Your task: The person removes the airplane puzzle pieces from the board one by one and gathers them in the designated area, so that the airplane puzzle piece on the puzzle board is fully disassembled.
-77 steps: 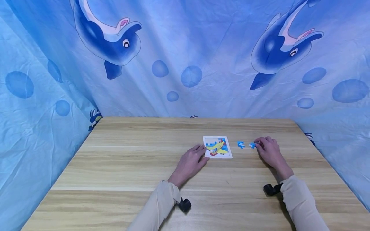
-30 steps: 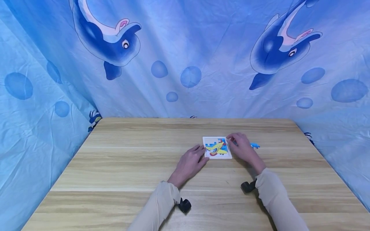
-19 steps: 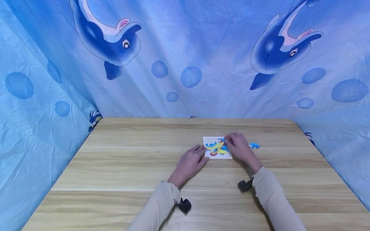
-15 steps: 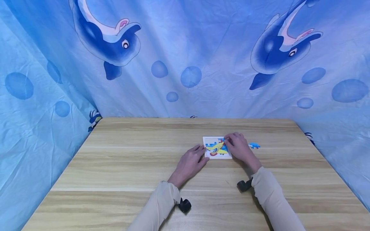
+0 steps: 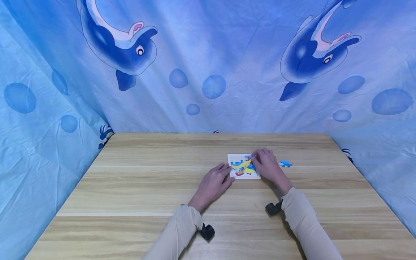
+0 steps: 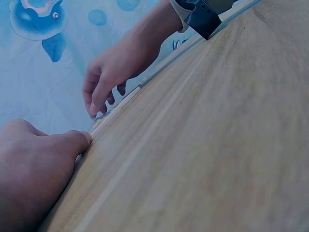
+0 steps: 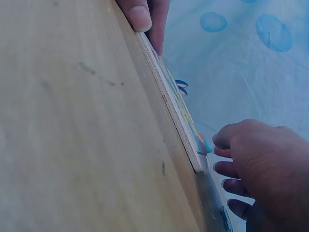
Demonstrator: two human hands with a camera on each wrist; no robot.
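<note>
Puzzle right of centre, left hand loose-fingered at its edge, right hand arched over; can't tell if pinching.

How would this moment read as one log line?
left hand: touching puzzle, left side | right hand: at its upper right | loose blue piece(s): on table, right of puzzle

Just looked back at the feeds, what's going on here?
A person's bare left hand rests against the left edge of a square, white-bordered jigsaw board showing a yellow airplane. The bare right hand has its fingertips at the board's far right corner; whether they pinch a piece is hard to tell. The picture's far left area is unfilled, and loose blue-and-white jigsaw material lies right of the right hand on the light wooden table.
</note>
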